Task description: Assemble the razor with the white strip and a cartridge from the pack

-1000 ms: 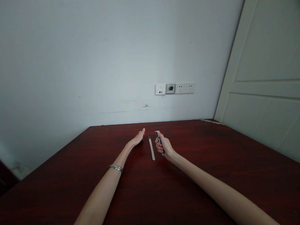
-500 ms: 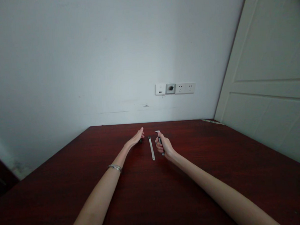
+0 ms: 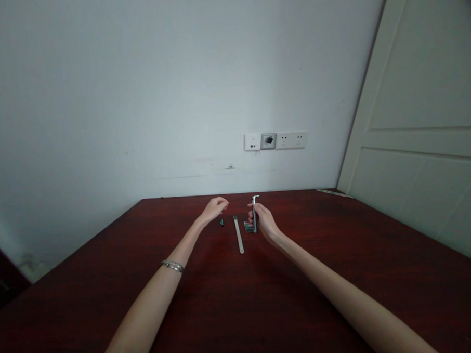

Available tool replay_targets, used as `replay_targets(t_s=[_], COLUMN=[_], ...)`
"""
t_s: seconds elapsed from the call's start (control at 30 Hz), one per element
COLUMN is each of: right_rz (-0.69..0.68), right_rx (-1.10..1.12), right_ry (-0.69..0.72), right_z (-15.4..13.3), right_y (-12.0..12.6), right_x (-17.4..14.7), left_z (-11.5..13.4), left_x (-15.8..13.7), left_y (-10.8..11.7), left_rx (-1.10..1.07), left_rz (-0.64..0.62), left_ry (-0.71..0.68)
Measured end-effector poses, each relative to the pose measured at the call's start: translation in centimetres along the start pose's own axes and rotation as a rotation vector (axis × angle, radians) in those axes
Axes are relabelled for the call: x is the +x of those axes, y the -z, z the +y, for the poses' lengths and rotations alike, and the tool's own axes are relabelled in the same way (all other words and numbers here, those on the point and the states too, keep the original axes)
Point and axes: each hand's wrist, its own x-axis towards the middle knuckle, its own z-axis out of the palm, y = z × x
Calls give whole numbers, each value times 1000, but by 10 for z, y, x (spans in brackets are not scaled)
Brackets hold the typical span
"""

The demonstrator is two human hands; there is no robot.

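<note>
The hooked tool (image 3: 255, 218) sits in the right hand's (image 3: 265, 222) pinch, its long axis pointing away or upward; I can't tell which. Across the pale strip (image 3: 238, 236), the left hand (image 3: 214, 209) hovers farther off, half-curled, seemingly empty.

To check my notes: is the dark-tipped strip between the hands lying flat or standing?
Lying flat: the dark-tipped strip stretches along the dark red tabletop.
</note>
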Motion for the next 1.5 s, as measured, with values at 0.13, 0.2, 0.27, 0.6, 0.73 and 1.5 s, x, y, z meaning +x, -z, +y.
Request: replay_targets(t_s=[0.13, 0.2, 0.27, 0.6, 0.73, 1.5], right_rz=[88, 127, 138, 136, 153, -332], right_rx=[-144, -213, -269, -485, -372, -1659], right_ry=[156, 180, 198, 407, 287, 235], right_z=[-8, -9, -7, -6, -9, 24], right_y=[3, 3, 3, -3, -1, -15], right_x=[3, 3, 2, -3, -2, -40], left_z=[4, 3, 3, 17, 19, 24], left_x=[-13, -20, -25, -40, -41, -35], left_y=[-7, -15, -25, -69, -59, -29], left_rx=[41, -16, -87, -123, -172, -285], left_rz=[-151, -244, -327, -295, -342, -224], left_ry=[-85, -136, -199, -321, -241, -117])
